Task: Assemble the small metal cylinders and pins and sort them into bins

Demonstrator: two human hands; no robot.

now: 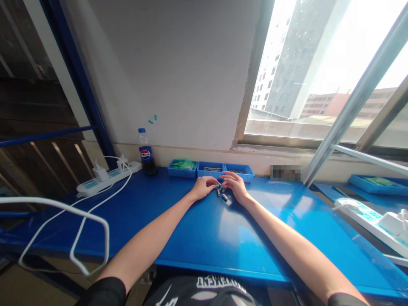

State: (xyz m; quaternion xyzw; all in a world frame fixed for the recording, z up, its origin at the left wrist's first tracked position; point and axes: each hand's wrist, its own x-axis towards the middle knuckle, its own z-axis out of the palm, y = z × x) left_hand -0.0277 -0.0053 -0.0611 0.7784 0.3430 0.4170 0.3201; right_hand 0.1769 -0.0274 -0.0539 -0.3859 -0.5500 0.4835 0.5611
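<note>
My left hand [205, 187] is curled, its thumb and fingers closing at a small grey cylindrical piece at their tips. That piece is too small to name exactly. Facing it, my right hand [235, 183] has its fingers stretched and apart, with the thumb side close to the same little group. Between the hands, small dark cylinders lie on the blue tabletop [204, 229]. One loose cylinder [225, 197] with a shiny end lies nearest to me. Another cylinder [218, 193] is just beside the left fingertips. Parts of the group are hidden by the fingers.
Behind my hands stand a blue tray [172, 171] of green bagged items, a middle tray [200, 171] and a right tray [250, 176] with small dark parts. A cola bottle [146, 155] and a white power strip [92, 185] with looping cables are leftward. Another power strip [363, 214] lies right.
</note>
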